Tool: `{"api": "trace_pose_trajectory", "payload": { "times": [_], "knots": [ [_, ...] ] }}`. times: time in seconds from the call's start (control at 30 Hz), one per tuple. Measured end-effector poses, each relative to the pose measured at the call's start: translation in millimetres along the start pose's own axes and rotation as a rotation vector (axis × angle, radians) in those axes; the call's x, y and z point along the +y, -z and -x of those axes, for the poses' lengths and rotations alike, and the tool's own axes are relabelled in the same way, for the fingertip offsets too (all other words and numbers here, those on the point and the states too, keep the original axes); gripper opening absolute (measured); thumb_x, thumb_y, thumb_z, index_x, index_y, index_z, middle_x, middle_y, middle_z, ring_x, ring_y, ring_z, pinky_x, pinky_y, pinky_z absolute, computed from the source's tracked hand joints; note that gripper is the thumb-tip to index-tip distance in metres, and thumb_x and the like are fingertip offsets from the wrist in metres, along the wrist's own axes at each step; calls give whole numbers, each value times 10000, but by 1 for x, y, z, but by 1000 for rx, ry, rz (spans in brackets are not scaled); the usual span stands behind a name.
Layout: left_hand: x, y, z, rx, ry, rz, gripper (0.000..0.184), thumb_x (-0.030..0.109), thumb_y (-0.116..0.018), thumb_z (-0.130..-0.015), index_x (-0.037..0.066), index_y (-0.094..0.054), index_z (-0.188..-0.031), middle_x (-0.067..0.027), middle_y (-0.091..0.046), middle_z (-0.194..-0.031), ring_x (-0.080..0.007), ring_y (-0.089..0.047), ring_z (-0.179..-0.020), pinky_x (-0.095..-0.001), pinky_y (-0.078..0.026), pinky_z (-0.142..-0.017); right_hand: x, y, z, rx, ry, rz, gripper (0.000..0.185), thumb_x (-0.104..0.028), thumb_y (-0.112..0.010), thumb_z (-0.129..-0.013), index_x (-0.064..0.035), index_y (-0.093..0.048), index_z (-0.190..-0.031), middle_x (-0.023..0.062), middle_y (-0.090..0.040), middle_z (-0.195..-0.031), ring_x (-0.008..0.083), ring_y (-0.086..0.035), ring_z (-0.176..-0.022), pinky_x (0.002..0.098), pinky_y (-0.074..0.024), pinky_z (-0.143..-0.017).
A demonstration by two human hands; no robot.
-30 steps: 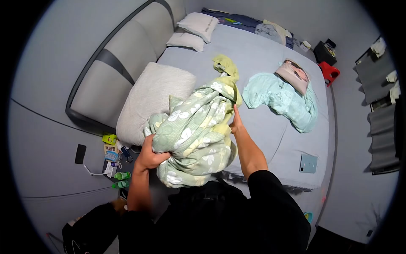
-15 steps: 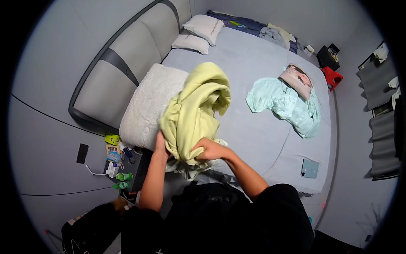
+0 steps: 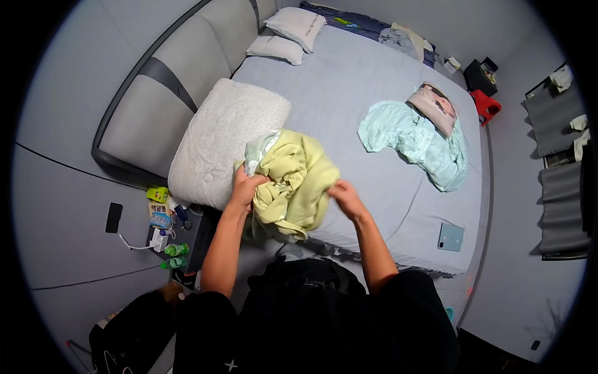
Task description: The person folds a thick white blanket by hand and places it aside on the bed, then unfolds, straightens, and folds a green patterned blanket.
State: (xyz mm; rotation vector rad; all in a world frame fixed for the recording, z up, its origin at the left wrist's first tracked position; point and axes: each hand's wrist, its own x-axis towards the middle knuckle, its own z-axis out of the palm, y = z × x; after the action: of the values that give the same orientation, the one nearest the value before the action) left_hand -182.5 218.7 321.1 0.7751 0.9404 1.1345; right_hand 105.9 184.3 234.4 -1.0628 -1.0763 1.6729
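A bunched quilt (image 3: 299, 177), yellow-green with a bit of pale green and white print at its upper left, hangs between my hands at the near edge of the bed. My left hand (image 3: 246, 189) is closed on its left side, thumb across the folds. On the right, my right hand (image 3: 346, 198) pinches the quilt's edge with curled fingers. Just behind the quilt, toward the headboard, lies a large cream pillow (image 3: 227, 137). The quilt's underside is hidden.
Two white pillows (image 3: 296, 28) lie at the far headboard (image 3: 180, 68). A mint cloth (image 3: 398, 134) and pink cushion (image 3: 433, 109) rest on the bed's right side, a tablet (image 3: 450, 237) nearer. Green bottles (image 3: 177, 249) stand on the left nightstand.
The patterned side first faced up; now mostly the yellow-green side shows. Since half a second ago the quilt has become a lower, rounder bundle, and my right hand has moved right and up.
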Motion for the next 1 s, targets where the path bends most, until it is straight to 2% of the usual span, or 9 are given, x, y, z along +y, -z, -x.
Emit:
{"api": "trace_pose_trajectory", "payload": {
  "times": [0.1, 0.2, 0.3, 0.47, 0.57, 0.67, 0.77, 0.87, 1.0],
  "knots": [
    [6, 19, 7, -68, -56, -28, 612, -99, -598, -732, -37, -419, -1313, -168, -585, -1209, -281, -623, -1044, -393, -518, -906, -18, 23, -18, 295, 60, -538, 334, -215, -665, -884, -4, -616, -1138, 90, -660, -1072, 172, -618, -981, 346, -514, -856],
    [-15, 51, 9, -141, -181, -11, 751, -121, -648, -738, -19, -298, -1395, -169, -519, -1295, -275, -552, -1154, -393, -453, -1006, -21, 10, -45, 153, -184, -792, 360, -207, -673, -880, -5, -593, -1167, 95, -649, -1100, 181, -616, -995, 349, -515, -862],
    [-16, 58, 11, -257, -56, 311, 595, -46, -630, -825, -3, -397, -1370, -156, -561, -1265, -274, -588, -1112, -398, -505, -956, 7, -28, -57, 45, -260, -907, 390, -200, -680, -875, -7, -571, -1195, 100, -637, -1128, 189, -615, -1009, 352, -515, -869],
    [-12, 70, 1, -136, -249, 130, 443, -60, -591, -810, -10, -541, -1247, -134, -613, -1194, -244, -622, -1051, -351, -521, -887, -36, -87, -74, -8, -134, -903, 445, -189, -693, -867, -10, -533, -1242, 109, -618, -1175, 203, -612, -1031, 356, -517, -879],
    [25, 55, 2, 83, -279, 114, 492, -54, -552, -813, -16, -497, -1300, -123, -605, -1213, -230, -616, -1056, -345, -507, -893, -106, -111, -72, 56, 91, -686, 481, -182, -700, -862, -12, -511, -1270, 114, -607, -1204, 212, -610, -1045, 359, -517, -885],
    [4, 80, -16, 300, -372, -11, 427, 29, -571, -871, -26, -507, -1290, -131, -585, -1251, -214, -604, -1080, -331, -500, -904, -107, -122, -77, 100, 489, -37, 523, -139, -694, -867, -14, -461, -1318, 103, -577, -1265, 213, -599, -1063, 371, -500, -921],
    [-41, 112, -33, 153, -314, -359, 441, 154, -594, -897, 15, -487, -1302, -177, -566, -1274, -265, -604, -1079, -377, -496, -904, -91, -133, -70, -157, 644, 728, 539, -173, -720, -782, -35, -539, -1270, 195, -568, -1265, 366, -572, -1132, 428, -454, -956],
    [-61, 96, -32, 123, -144, -452, 465, 181, -608, -887, 24, -469, -1302, -188, -568, -1257, -286, -602, -1073, -394, -494, -896, -65, -137, -56, -89, 743, 1022, 558, -242, -654, -747, -42, -560, -1259, 248, -519, -1291, 448, -447, -1225, 512, -340, -1045],
    [-61, 42, -60, 67, -100, -606, 500, 217, -627, -872, 36, -444, -1302, -204, -570, -1236, -314, -599, -1066, -416, -492, -886, -66, -112, -55, 67, 893, 1175, 530, -245, -650, -747, -27, -582, -1225, 254, -567, -1210, 450, -507, -1142, 527, -372, -1010]
  ]
}}
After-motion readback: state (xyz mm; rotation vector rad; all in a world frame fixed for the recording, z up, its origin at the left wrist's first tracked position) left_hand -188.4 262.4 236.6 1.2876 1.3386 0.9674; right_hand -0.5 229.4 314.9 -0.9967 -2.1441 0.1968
